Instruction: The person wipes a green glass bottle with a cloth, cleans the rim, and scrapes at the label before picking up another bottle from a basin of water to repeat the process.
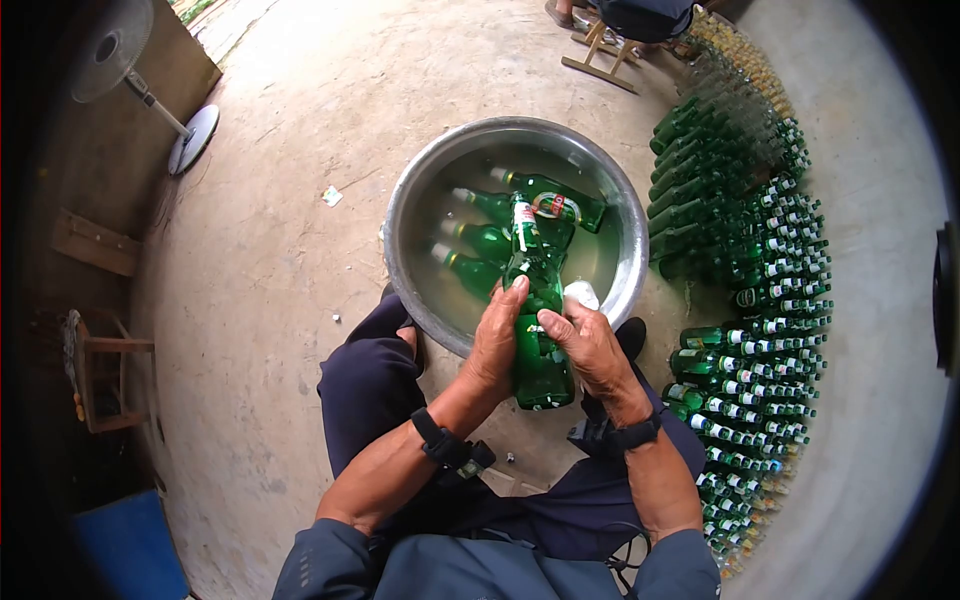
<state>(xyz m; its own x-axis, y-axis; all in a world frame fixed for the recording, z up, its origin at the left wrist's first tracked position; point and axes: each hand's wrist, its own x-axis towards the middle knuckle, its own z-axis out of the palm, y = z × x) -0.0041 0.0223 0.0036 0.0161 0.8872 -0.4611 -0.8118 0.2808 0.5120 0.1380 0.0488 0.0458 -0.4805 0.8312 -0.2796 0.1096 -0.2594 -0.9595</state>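
Observation:
A green glass bottle [545, 372] is tilted over the near rim of a metal basin [403, 200], its neck pointing away from me. My left hand [492, 338] is wrapped round its left side, thumb along the glass. From the right, my right hand [592, 352] grips the same bottle, thumb pressed on its body. A white wad [581, 294] shows at the right hand's fingers; what it is, I cannot tell. Several green bottles [487, 242] lie in cloudy water in the basin, one with a red and white label [556, 207].
Rows of green bottles [765, 330] lie stacked along the wall at right. A standing fan [195, 138] is at the far left, with a wooden chair [118, 345] nearer. At the top, part of a person [645, 18] sits on a wooden stool [600, 68]. Paper scraps [332, 196] dot the floor.

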